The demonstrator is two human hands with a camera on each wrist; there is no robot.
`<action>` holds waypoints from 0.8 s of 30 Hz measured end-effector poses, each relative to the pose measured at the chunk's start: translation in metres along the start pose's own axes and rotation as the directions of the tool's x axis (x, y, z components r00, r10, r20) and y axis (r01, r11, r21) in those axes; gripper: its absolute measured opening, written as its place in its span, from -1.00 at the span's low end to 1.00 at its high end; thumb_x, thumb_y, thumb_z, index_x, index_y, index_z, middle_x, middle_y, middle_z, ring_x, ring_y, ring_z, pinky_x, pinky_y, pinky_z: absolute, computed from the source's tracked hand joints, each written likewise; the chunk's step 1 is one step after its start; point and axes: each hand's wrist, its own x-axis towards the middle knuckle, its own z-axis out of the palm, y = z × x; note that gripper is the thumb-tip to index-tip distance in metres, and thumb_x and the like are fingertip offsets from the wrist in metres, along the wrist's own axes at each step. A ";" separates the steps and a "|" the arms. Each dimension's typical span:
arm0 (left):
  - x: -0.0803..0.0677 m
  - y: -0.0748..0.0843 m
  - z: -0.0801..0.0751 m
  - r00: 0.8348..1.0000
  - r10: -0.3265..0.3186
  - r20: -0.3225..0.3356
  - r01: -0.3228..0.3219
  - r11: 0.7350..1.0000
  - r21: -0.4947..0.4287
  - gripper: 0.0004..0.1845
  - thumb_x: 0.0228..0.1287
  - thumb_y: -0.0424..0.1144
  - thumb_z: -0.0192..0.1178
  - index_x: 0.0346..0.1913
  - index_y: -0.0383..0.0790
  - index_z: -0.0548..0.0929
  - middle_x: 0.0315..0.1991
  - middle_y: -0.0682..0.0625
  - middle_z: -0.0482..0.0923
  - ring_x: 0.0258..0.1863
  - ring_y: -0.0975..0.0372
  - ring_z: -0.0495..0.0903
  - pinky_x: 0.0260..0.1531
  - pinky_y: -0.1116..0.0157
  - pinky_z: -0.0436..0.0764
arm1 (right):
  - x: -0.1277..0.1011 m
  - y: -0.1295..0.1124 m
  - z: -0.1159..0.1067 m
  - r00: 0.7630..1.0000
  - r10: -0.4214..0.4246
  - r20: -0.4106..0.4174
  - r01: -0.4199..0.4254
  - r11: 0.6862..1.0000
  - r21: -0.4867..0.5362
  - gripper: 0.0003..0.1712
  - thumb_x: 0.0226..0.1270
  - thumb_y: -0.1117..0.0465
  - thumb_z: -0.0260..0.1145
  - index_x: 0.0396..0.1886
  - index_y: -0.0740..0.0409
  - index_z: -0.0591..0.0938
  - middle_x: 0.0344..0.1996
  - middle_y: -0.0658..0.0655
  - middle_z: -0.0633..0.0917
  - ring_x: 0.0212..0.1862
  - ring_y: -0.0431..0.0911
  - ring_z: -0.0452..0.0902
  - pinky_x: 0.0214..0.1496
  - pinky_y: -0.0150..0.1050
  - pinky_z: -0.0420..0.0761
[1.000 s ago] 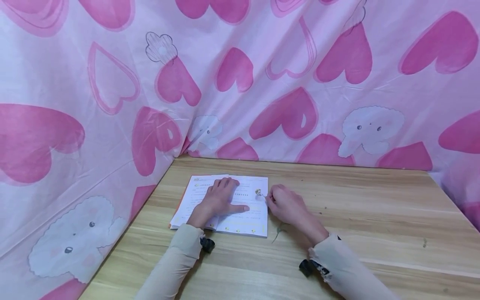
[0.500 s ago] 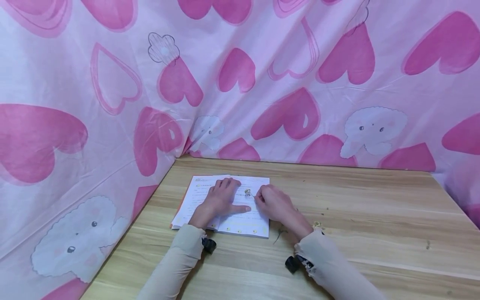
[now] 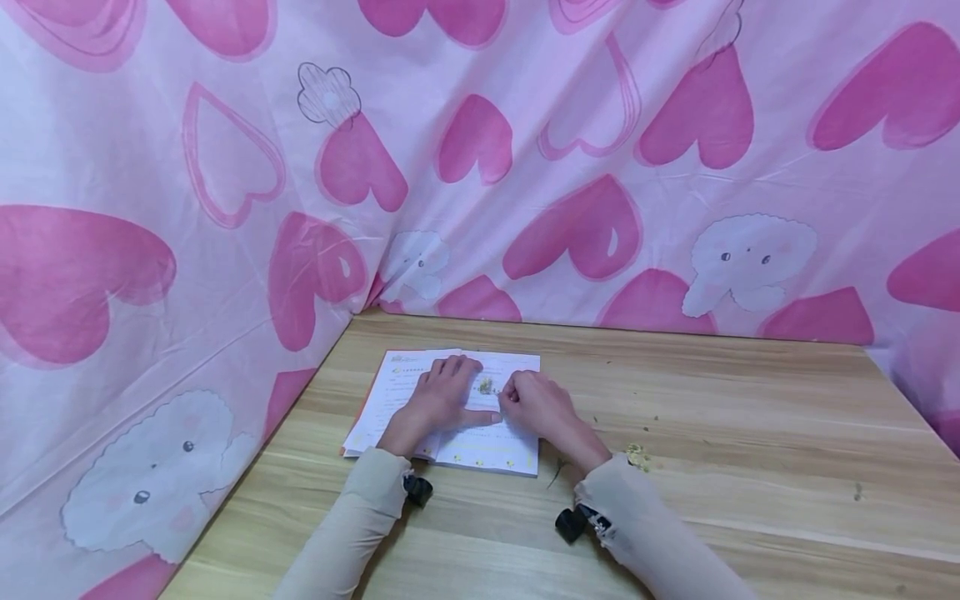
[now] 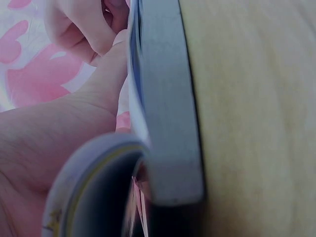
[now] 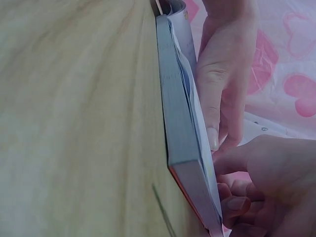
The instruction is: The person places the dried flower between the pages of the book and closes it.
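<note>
Beige left sleeve (image 3: 341,525) and matching right sleeve (image 3: 652,521), as I see them below centre.
Left of bottom centre, I make out a stubby black camera (image 3: 418,490) by the plain cuff (image 3: 381,477); right of it, another black camera (image 3: 572,526) on a dark strap (image 3: 596,520) with pale flecks.

Wood-grain table (image 3: 735,400): carrying everything | open paperback book (image 3: 487,444): lying toward the far left corner | thin green stem (image 3: 557,472): lying beside the book's near right corner | yellowish plant clump (image 3: 638,457): lying farther toward the right edge | dark specks (image 3: 656,417): lying scattered beyond the clump
</note>
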 end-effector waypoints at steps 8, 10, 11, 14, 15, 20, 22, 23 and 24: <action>-0.001 0.002 -0.002 1.000 0.003 -0.004 -0.003 1.000 -0.011 -0.04 0.22 0.39 0.48 0.53 -0.03 0.41 0.52 -0.14 0.35 0.48 -0.13 0.31 0.44 -0.27 0.39 | 0.001 0.005 -0.004 1.000 -0.019 0.017 0.018 0.998 0.058 -0.93 0.48 0.20 0.41 -0.22 0.05 0.79 -0.40 -0.06 0.72 -0.34 -0.15 0.58 -0.21 -0.24 0.58; -0.001 0.002 -0.001 1.000 0.000 -0.004 0.000 1.000 -0.003 -0.03 0.21 0.40 0.47 0.53 -0.03 0.40 0.53 -0.14 0.34 0.46 -0.12 0.32 0.43 -0.26 0.40 | 0.000 0.009 -0.006 1.000 -0.028 0.001 0.028 0.999 0.041 -0.95 0.48 0.20 0.42 -0.18 0.05 0.77 -0.30 -0.03 0.72 -0.26 -0.15 0.60 -0.13 -0.21 0.62; -0.001 0.001 -0.001 1.000 -0.002 -0.005 0.002 1.000 0.001 -0.03 0.21 0.42 0.46 0.53 -0.03 0.40 0.53 -0.15 0.34 0.45 -0.12 0.32 0.43 -0.25 0.40 | 0.000 0.011 -0.007 0.999 -0.031 -0.011 0.031 0.999 0.028 -0.94 0.48 0.20 0.43 -0.15 0.06 0.76 -0.24 -0.01 0.72 -0.21 -0.13 0.60 -0.07 -0.18 0.65; -0.001 0.000 0.000 1.000 -0.008 -0.005 0.008 1.000 0.008 -0.02 0.21 0.44 0.44 0.54 0.00 0.38 0.55 -0.15 0.32 0.44 -0.12 0.32 0.45 -0.25 0.39 | -0.002 0.018 -0.013 0.999 -0.024 -0.033 0.024 1.000 0.008 -0.85 0.50 0.18 0.43 -0.01 0.07 0.74 -0.07 0.05 0.69 -0.08 -0.08 0.59 0.05 -0.09 0.67; 0.000 0.000 0.001 1.000 -0.010 -0.005 0.010 1.000 0.006 -0.02 0.21 0.44 0.44 0.54 -0.01 0.38 0.55 -0.16 0.32 0.44 -0.12 0.31 0.46 -0.25 0.38 | -0.003 0.022 -0.015 0.999 -0.023 -0.030 0.023 1.000 0.005 -0.80 0.51 0.17 0.42 0.05 0.08 0.73 -0.01 0.07 0.68 -0.06 -0.06 0.59 0.07 -0.08 0.66; 0.002 -0.001 0.003 1.000 -0.009 0.000 0.009 1.000 -0.001 0.00 0.22 0.43 0.45 0.56 -0.02 0.37 0.55 -0.17 0.31 0.45 -0.14 0.29 0.49 -0.27 0.33 | -0.004 0.045 -0.028 0.993 -0.121 0.018 0.121 0.993 -0.002 -0.56 0.56 0.20 0.38 0.35 0.18 0.63 0.33 0.21 0.63 0.24 0.07 0.61 0.35 0.07 0.64; 0.002 -0.001 0.004 1.000 -0.009 0.001 0.009 1.000 -0.002 0.00 0.21 0.43 0.44 0.56 -0.03 0.37 0.56 -0.17 0.31 0.46 -0.14 0.29 0.50 -0.27 0.33 | -0.004 0.052 -0.033 0.985 -0.165 0.042 0.165 0.986 0.001 -0.46 0.58 0.21 0.37 0.46 0.23 0.56 0.48 0.27 0.54 0.46 0.16 0.52 0.53 0.17 0.52; 0.002 0.000 0.002 1.000 -0.008 0.003 0.008 1.000 0.000 0.01 0.21 0.44 0.45 0.57 -0.02 0.37 0.56 -0.16 0.31 0.47 -0.13 0.29 0.50 -0.27 0.33 | -0.004 0.055 -0.035 0.984 -0.170 0.055 0.170 0.985 0.004 -0.41 0.59 0.19 0.36 0.52 0.24 0.52 0.55 0.29 0.48 0.57 0.19 0.42 0.61 0.20 0.43; 0.002 0.001 0.002 1.000 -0.008 0.006 0.008 1.000 -0.001 0.01 0.21 0.44 0.44 0.57 -0.02 0.37 0.57 -0.16 0.30 0.47 -0.13 0.29 0.50 -0.27 0.33 | -0.005 0.057 -0.036 0.982 -0.176 0.066 0.176 0.984 0.005 -0.36 0.60 0.18 0.36 0.56 0.25 0.48 0.60 0.31 0.43 0.64 0.22 0.33 0.65 0.22 0.36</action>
